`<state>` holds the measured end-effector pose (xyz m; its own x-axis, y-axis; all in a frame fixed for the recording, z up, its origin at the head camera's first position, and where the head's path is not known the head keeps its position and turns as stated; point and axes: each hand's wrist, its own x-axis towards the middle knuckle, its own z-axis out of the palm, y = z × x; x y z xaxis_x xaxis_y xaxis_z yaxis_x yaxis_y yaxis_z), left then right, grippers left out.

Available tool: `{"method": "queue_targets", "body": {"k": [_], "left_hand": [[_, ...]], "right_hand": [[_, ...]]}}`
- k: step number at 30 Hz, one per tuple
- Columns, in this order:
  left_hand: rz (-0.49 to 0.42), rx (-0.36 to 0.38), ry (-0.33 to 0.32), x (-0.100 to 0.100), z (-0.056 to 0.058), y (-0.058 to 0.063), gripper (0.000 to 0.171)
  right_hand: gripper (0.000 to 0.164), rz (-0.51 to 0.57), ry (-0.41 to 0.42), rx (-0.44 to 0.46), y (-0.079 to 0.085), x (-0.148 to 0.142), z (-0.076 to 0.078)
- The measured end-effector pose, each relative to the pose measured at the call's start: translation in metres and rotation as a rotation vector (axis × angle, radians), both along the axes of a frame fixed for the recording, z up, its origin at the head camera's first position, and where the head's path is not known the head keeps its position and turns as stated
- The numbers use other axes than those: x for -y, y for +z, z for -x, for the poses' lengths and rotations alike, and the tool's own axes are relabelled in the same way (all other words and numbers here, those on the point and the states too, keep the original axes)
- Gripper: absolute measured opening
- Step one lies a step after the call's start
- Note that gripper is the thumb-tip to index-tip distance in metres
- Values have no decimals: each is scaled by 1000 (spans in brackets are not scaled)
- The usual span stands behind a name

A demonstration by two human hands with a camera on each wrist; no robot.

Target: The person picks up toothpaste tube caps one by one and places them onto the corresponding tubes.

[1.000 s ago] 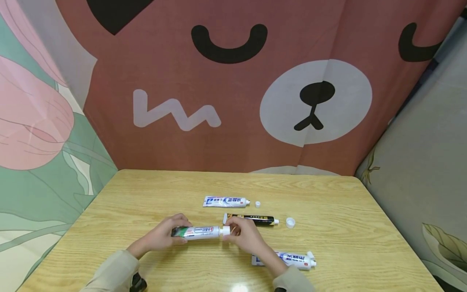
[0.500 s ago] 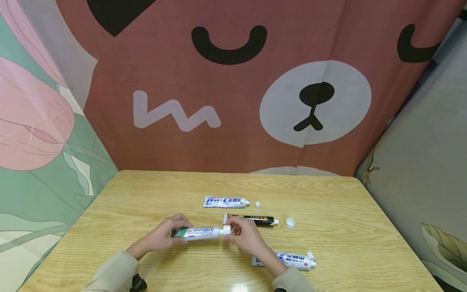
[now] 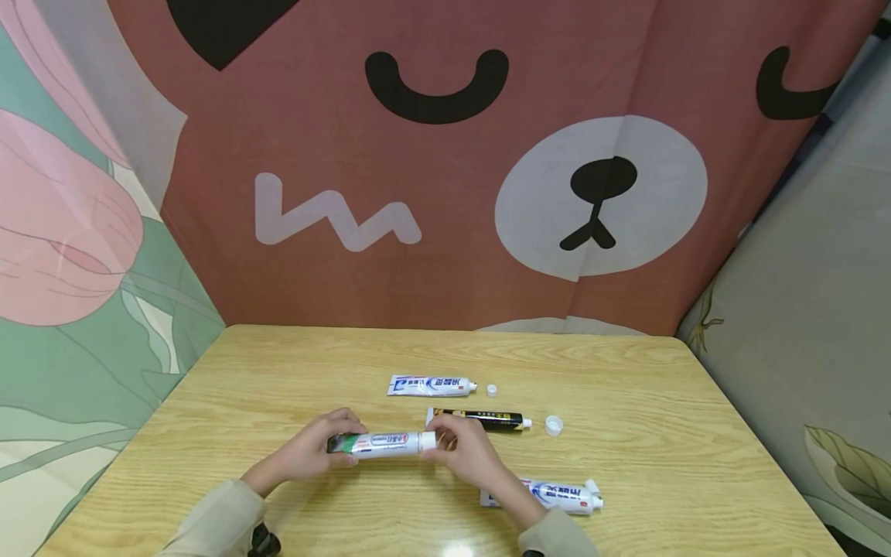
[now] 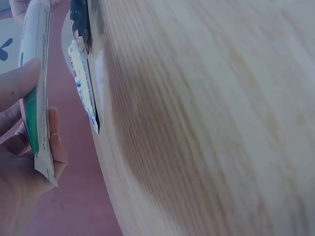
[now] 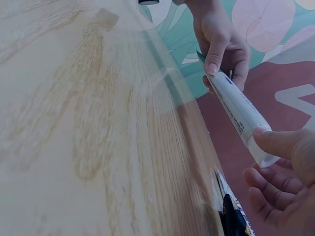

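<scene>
A white toothpaste tube (image 3: pixel 386 443) with a green tail end is held level above the table. My left hand (image 3: pixel 316 445) grips its tail end, thumb on one side and fingers on the other, as the left wrist view also shows. The thumb and fingers of my right hand (image 3: pixel 468 451) pinch the white cap (image 3: pixel 428 441), which sits right against the tube's shoulder. In the right wrist view, the right thumb lies along the cap (image 5: pixel 263 156) and the neck is covered.
A black toothpaste tube (image 3: pixel 497 420) lies behind my right hand, a loose cap (image 3: pixel 554 425) to its right. Farther back are a white-blue tube (image 3: pixel 430 385) and a small cap (image 3: pixel 492 390). Another white-blue tube (image 3: pixel 560 497), partly under my right forearm, has a cap (image 3: pixel 592 487) beside its nozzle.
The cap in my right hand has moved slightly left, closing the small gap of neck seen earlier between it and the tube. My left hand stays in place.
</scene>
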<state>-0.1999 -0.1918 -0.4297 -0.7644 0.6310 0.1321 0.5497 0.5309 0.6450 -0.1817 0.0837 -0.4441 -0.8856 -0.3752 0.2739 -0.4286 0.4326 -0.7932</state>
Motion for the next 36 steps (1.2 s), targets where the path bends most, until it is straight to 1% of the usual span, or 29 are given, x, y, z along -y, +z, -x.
{"method": "queue_targets", "body": {"k": [8,11,14,16,20,23,27,29,31,34,36], "left_hand": [[-16,7,-1,-2,0,0,31],[-24,5,-4,-2,1,0,31],[-24,5,-5,-1,1,-1,31],[-24,6,-6,-1,1,0,31],[-28,4,-5,0,1,0,31],[-32,-1,-4,1,1,0,31],[-37,-10,-4,0,1,-1,32],[-37,-13,-5,0,1,-1,32],[-35,-18,-6,0,1,-2,32],[-33,-24,-12,0,1,-2,32],[-34,-28,-19,0,0,-2,31]], "right_hand": [[21,6,6,1,0,0,0],[22,4,18,12,0,0,0],[29,9,47,25,0,-1,0],[32,14,76,16,1,-1,0],[30,50,123,36,2,-3,0],[26,67,127,82,2,-4,-1],[23,52,118,141,3,-5,-1],[24,31,117,152,3,-6,-1],[26,12,115,154,3,-6,-1],[30,-20,112,121,2,-6,-1],[32,-21,111,119,2,-7,-1]]}}
